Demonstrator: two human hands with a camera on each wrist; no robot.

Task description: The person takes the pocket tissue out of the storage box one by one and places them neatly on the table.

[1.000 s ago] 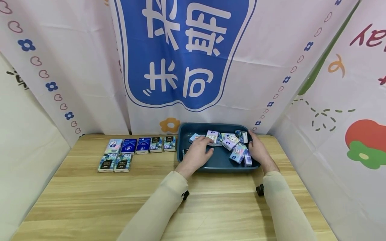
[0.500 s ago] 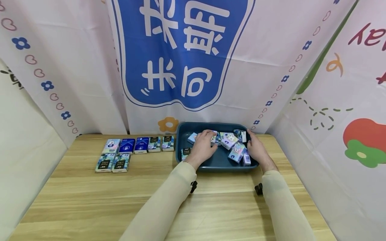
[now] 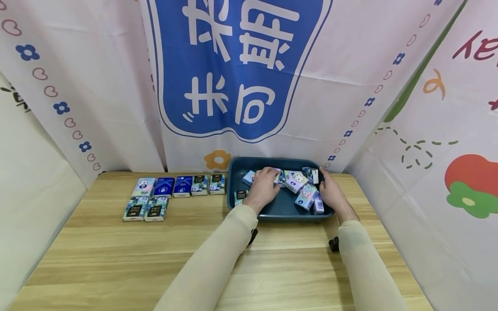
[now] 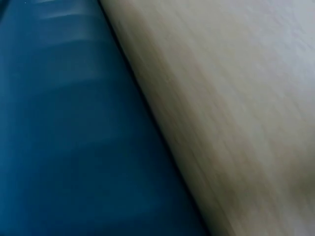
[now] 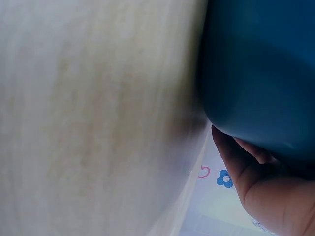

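Observation:
A dark blue tray (image 3: 288,218) lies at the back of the table with several small tissue packs inside. My left hand (image 3: 264,189) reaches over its left half, fingers and thumb around a light-coloured tissue pack (image 3: 277,177) that they mostly hide. Loose in the right half lie a white-purple pack (image 3: 295,181), a pink-blue pack (image 3: 306,196) and others. At the right end my right hand (image 3: 332,193) grips the rim; the right wrist view shows its fingers (image 5: 231,152) against the tray's outer wall (image 5: 261,83). In the left wrist view only tray wall (image 4: 78,128) and table appear.
Left of the tray, several tissue packs stand in a back row, including a dark blue pack (image 3: 164,187). Two floral packs, one the black-labelled pack (image 3: 156,209), lie in front. A printed cloth (image 3: 186,155) hangs behind the wooden table (image 3: 116,259).
My left hand has shifted slightly right and away from me, onto the light-coloured pack, uncovering a floral pack at the tray's left. My right hand stays on the rim.

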